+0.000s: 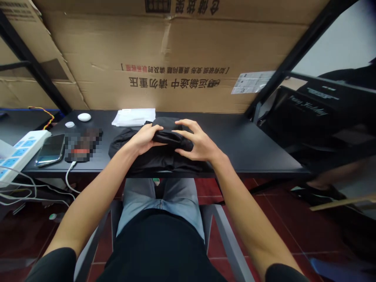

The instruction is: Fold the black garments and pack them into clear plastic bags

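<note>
On the black desk [241, 145], at the near edge before the seated person:

1. Black garment [160, 158], soft fabric, partly gathered into a roll on top of its own flat lower layers. It lies at desk centre, its hem reaching the front edge.
2. Left hand [147, 138], fingers curled closed over the left end of the roll, gripping the cloth.
3. Right hand [195, 145], fingers splayed wide and laid over the right end of the roll, index lifted; it presses on the cloth rather than clasping it.
4. Folded white sheet [133, 116], just behind the garment; any print on it is too faint to read.
5. White round puck [84, 116] and a smaller white disc [69, 124], left rear of the desk.
6. Smartphone [50, 149], screen up, dark, beside a pixelated item [84, 145] with a white cable [69, 172] hanging off the edge below it.
7. White power strip [20, 154] with blue socket faces, far left, overhanging the desk.

Behind the desk: a cardboard carton [188, 58], printed upside down. The large black characters read 运输途中 请勿重压; the bracketed line above them, partly red, is too small to read with certainty. A white shipping label [251, 82] is stuck on at the right, text illegible.

At right: a black box [317, 113] bearing white script lettering, not legible.
</note>
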A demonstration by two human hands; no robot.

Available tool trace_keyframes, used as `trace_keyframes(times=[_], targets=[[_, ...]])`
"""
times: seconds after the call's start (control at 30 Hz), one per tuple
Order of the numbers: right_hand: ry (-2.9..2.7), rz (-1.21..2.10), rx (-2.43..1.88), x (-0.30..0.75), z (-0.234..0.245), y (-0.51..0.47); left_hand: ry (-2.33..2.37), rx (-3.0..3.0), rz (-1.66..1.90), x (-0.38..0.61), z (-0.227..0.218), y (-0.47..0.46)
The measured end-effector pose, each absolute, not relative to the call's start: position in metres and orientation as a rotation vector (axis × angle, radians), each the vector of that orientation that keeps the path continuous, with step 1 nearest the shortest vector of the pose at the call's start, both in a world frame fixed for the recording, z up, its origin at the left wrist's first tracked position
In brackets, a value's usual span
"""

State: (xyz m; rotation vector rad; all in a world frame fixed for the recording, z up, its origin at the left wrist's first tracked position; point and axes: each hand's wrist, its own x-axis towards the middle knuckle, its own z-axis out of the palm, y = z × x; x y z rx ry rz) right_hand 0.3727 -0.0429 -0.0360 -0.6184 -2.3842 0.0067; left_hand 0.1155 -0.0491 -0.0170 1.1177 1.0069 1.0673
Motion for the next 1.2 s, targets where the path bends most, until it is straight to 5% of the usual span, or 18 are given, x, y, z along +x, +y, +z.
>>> trace_keyframes(times=[0.27, 0.4, 0.63, 0.97, 1.2], targets=[[-2.452, -0.004, -0.637, 0.349, -0.035, -0.020, 1.034, 1.201, 1.001, 0.092, -0.007, -0.037], [-2.335, 0.090, -0.760, 0.350, -0.039, -0.017, 1.477, 1.635, 1.088, 0.039, 0.002, 0.000], [-2.194, 0.164, -0.862, 0.354, -0.037, -0.023, 2.013, 2.422, 0.380, -0.022, -0.012, 0.051], [-2.044, 0.156, -0.956, 0.362, -0.038, -0.026, 2.061, 2.590, 0.379, 0.000, 0.002, 0.029], [-1.542, 0.096, -1.082, 0.392, -0.044, -0.014, 1.582, 2.599, 0.572, 0.054, 0.006, -0.057]])
